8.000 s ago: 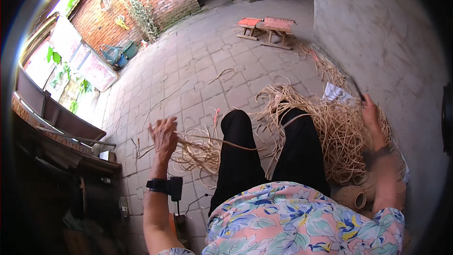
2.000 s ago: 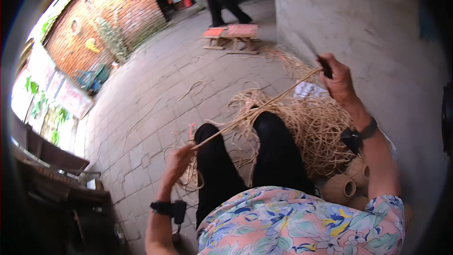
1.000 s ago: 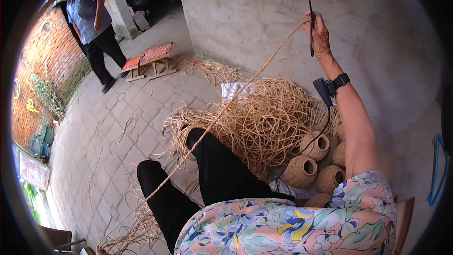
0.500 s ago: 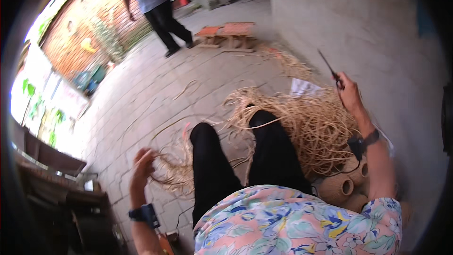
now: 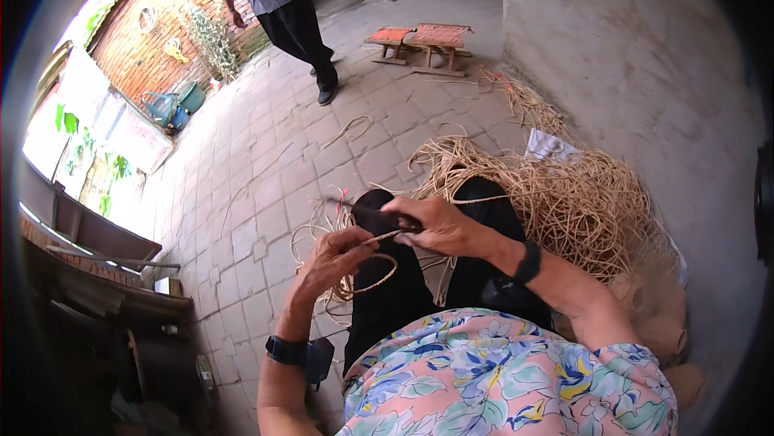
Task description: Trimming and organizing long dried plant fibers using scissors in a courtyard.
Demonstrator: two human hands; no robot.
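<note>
My left hand (image 5: 334,257) pinches a length of tan straw cord (image 5: 382,237) over my left knee, with a loop of it hanging below the fingers. Gripped in my right hand (image 5: 439,226) is a pair of scissors with dark handles (image 5: 409,225); their blades point left and are partly blurred against my black trousers. The two hands nearly meet, and the cord runs from the left fingertips to the scissor handles. Whether the blades touch the cord I cannot tell. A big tangled heap of cord (image 5: 576,210) lies beside my right leg, with strands crossing my knee.
A person (image 5: 298,29) walks on the paved floor ahead. Two low folding stools (image 5: 439,37) with orange woven seats stand near the wall (image 5: 613,49). White paper (image 5: 548,146) lies on the cord heap. Rounded tan jars (image 5: 665,339) sit at my right; dark furniture (image 5: 97,299) is at left.
My right hand has come down and left with the scissors, from the far right to my knees. The left hand has moved right to meet it. The walking person has stepped closer.
</note>
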